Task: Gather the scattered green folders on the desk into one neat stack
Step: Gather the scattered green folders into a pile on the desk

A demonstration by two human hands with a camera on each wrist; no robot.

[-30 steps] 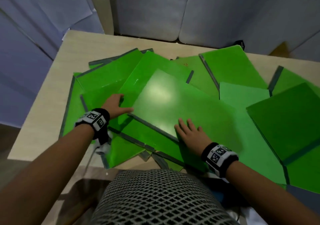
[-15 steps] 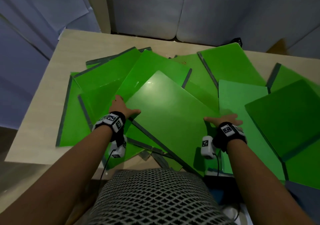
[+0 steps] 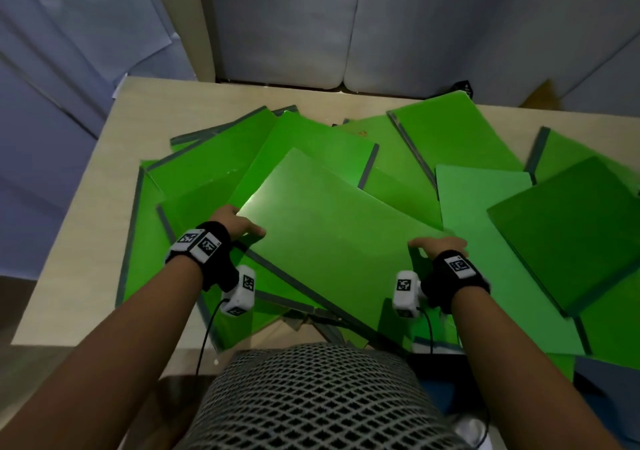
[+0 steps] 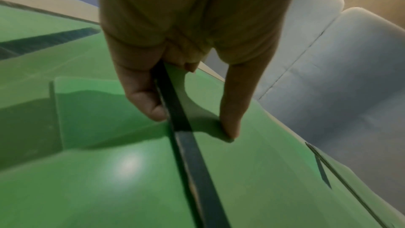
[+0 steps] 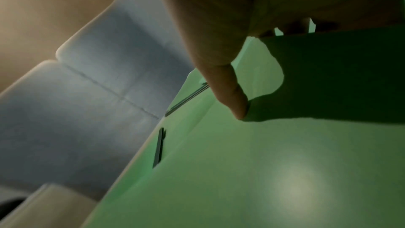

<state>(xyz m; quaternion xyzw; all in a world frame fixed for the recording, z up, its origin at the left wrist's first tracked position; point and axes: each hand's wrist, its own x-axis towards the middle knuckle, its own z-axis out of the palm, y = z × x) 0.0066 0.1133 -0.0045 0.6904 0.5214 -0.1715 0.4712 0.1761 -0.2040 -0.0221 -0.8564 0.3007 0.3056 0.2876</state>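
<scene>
Two hands, left hand (image 3: 239,226) and right hand (image 3: 439,246), pinch opposite edges of the flat glossy green plastic folder (image 3: 332,238) between them; lift it level.

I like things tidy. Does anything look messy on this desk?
Yes. The green folders lie fanned at crooked angles across the desk, overlapping, not stacked. The left hand and right hand grip the top folder by its edges.

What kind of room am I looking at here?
Probably an office or study corner: a pale wooden desk covered in green folders, with grey cushioned seating behind it.
</scene>
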